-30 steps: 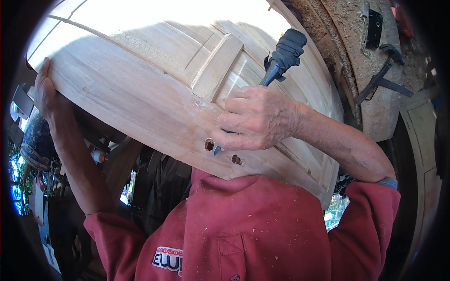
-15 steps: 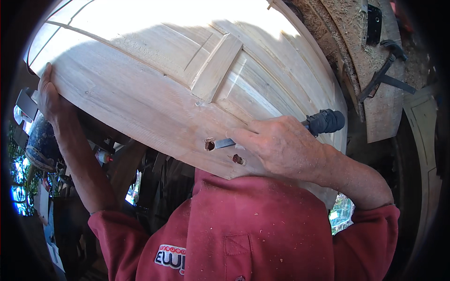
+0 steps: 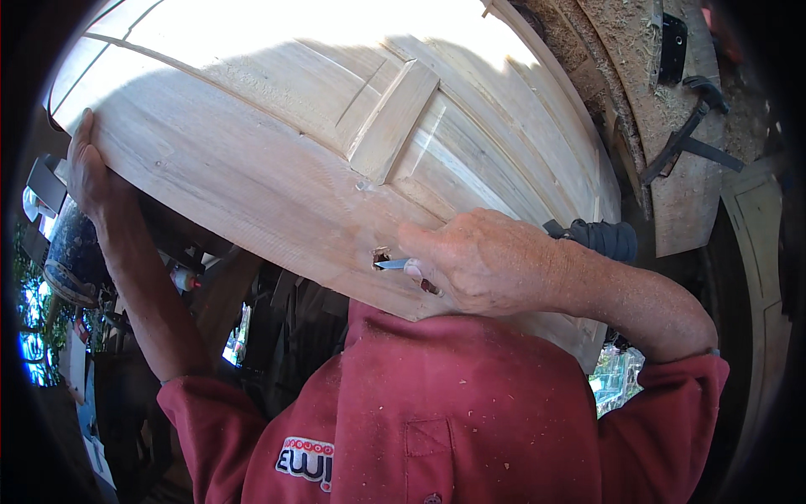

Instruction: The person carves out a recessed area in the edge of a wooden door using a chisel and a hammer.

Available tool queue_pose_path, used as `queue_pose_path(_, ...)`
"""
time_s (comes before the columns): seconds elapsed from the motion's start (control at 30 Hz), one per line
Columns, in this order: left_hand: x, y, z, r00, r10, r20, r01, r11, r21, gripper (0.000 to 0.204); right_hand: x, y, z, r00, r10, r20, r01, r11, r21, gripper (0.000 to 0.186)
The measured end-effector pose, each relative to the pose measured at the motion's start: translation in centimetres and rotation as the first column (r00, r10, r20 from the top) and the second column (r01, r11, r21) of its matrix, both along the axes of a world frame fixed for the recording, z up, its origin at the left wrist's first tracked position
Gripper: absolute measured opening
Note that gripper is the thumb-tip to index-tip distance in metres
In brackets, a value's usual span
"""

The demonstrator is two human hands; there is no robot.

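Observation:
A pale wooden panelled door (image 3: 243, 172) lies in front of me, with its near edge by my chest. My left hand (image 3: 89, 172) grips its edge at the far left. In my right hand (image 3: 483, 260) is a chisel (image 3: 393, 265), its handle wrapped in black and sticking out behind the hand. The blade tip is at a rough hole (image 3: 380, 254) in the door's stile. A second hole (image 3: 431, 286) beside it is partly covered by my right fingers.
At the upper right, a hammer (image 3: 709, 92) and a dark try square (image 3: 693, 139) lie on a dusty board (image 3: 684, 218). Another wooden panel (image 3: 760, 210) stands at the far right. A dark rounded machine (image 3: 71, 260) sits below my left forearm. Sunlight washes out the door's far part.
My right hand has turned and shifted slightly, bringing the chisel blade to the hole and swinging the handle down and right. My left hand stays in place.

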State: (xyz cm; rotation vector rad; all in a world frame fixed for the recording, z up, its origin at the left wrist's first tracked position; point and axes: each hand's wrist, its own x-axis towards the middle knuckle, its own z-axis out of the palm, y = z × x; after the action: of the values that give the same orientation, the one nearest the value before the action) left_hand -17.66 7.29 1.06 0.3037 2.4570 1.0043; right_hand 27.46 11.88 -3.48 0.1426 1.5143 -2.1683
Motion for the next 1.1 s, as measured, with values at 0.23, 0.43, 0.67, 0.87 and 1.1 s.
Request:
queue_pose_path(0.23, 1.1, 0.5, -0.1, 0.999, 0.048, 0.010, -0.048, 0.998, 0.038, 0.032, -0.9, -1.0, 1.6, 0.962, -0.040, 0.271, 0.081, 0.987, -0.140, 0.026)
queue_pose_path(0.43, 1.9, 0.5, -0.2, 0.998, 0.060, 0.020, -0.061, 0.997, 0.055, 0.031, -1.6, -1.2, 3.2, 0.882, -0.045, 0.469, 0.168, 0.960, -0.223, 0.028)
queue_pose_path(0.67, 1.8, -0.2, -0.4, 0.995, 0.005, -0.099, -0.007, 1.000, -0.015, 0.030, -5.4, -0.6, 1.1, 0.903, 0.429, -0.032, -0.424, 0.900, 0.101, 0.032)
queue_pose_path(0.87, 2.4, 0.6, -0.5, 0.956, -0.187, -0.226, 0.149, 0.973, -0.176, 0.030, -2.6, 0.8, 1.1, 0.987, 0.162, -0.004, -0.161, 0.985, 0.058, 0.034)
queue_pose_path(1.1, 1.2, -0.3, -0.6, 0.979, -0.057, -0.195, 0.035, 0.993, -0.114, 0.030, -0.8, 2.3, 1.3, 0.984, 0.153, 0.096, -0.171, 0.961, 0.216, 0.034)
